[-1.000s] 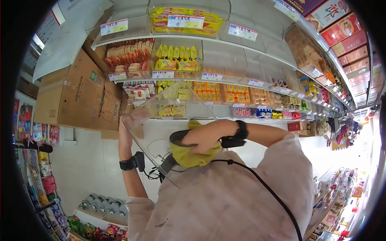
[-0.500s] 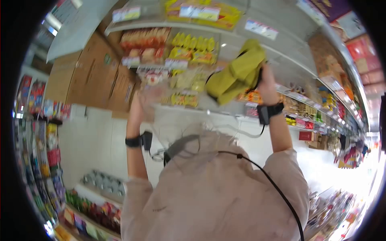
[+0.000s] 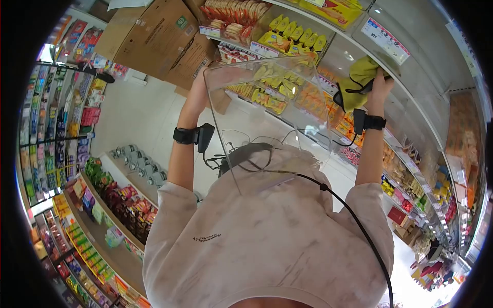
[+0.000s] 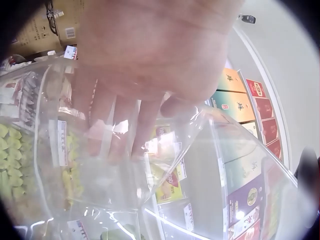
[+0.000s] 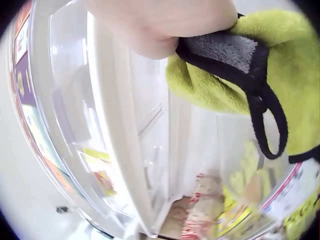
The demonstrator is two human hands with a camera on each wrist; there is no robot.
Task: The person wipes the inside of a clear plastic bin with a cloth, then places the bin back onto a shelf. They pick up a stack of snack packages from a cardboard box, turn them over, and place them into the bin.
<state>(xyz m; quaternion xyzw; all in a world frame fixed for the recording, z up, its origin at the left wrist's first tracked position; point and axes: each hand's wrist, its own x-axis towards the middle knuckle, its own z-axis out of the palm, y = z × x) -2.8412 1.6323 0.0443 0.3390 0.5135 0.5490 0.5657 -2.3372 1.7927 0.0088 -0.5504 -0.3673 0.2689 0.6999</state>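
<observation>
My left hand (image 3: 201, 88) grips the edge of a clear plastic bin (image 3: 218, 123), held tilted before the shirt. In the left wrist view, the fingers of my left hand (image 4: 145, 65) show through the clear plastic (image 4: 115, 180). Up at the shelf on the right, my right hand (image 3: 378, 91) holds a bunched yellow-green cloth (image 3: 354, 97) with dark edging. Close up in the right wrist view, the cloth (image 5: 295, 75) hangs from my right hand (image 5: 165, 25), its grey patch and black loop showing; most of the fingers are hidden.
Shelves of yellow snack packs (image 3: 295, 36) run along the front, with a price label (image 3: 385, 38) beside the right hand. Large cardboard boxes (image 3: 154, 41) stand at the upper left. Below left is a low shelf of packets (image 3: 123, 200). A black cable (image 3: 359, 220) crosses the shirt.
My right hand has carried the cloth from beside the bin up and right to the shelf, where it is more bunched. My left hand keeps the bin. The head view has turned.
</observation>
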